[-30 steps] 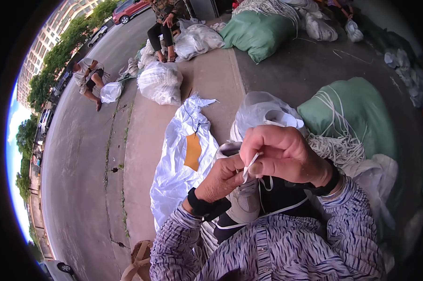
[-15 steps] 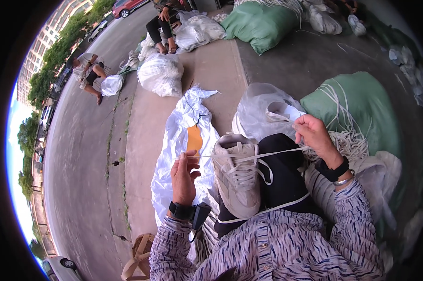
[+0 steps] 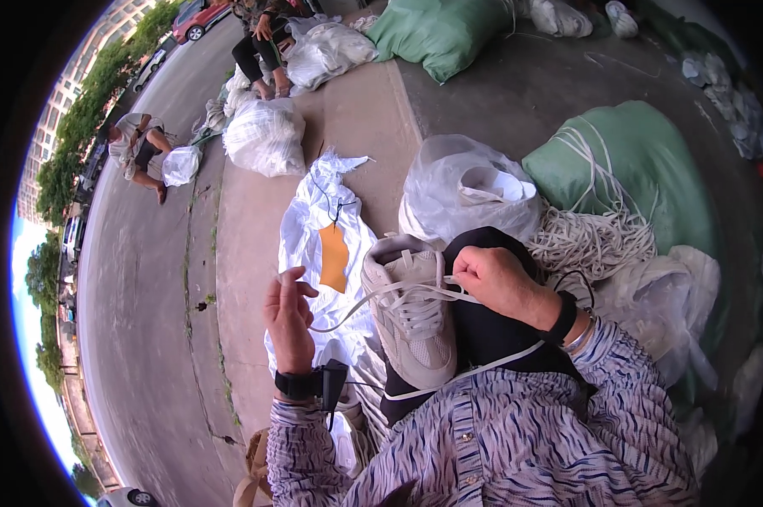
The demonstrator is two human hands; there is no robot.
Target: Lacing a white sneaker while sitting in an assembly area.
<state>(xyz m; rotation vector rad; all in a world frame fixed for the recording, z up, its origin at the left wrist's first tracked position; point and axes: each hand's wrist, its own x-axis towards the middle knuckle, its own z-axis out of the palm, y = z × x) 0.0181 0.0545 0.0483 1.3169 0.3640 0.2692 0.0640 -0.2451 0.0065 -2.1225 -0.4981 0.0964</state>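
A beige sneaker [image 3: 413, 325] lies on my dark-trousered lap, its toe toward me. My right hand [image 3: 504, 286] is closed in a pinch on the white shoelace [image 3: 417, 288] at the right edge of the shoe's opening. My left hand [image 3: 287, 325] is raised left of the shoe, its index finger up and thumb apart. A slack curve of lace runs from the eyelets to this hand and seems caught in its lower fingers, which are partly hidden. Another white lace [image 3: 500, 365] stretches across my lap.
A bundle of white laces [image 3: 597, 245] lies at right beside a green sack [image 3: 626, 160]. An open clear bag [image 3: 432, 182] holds pale shoe parts. White sheeting [image 3: 301, 228] with an orange piece [image 3: 334, 258] spreads on the left. Two people sit farther off among sacks.
My right hand has come down and left to the shoe's opening. My left hand has shifted slightly left. The lace, stretched tight between the hands before, now hangs slack on the left.
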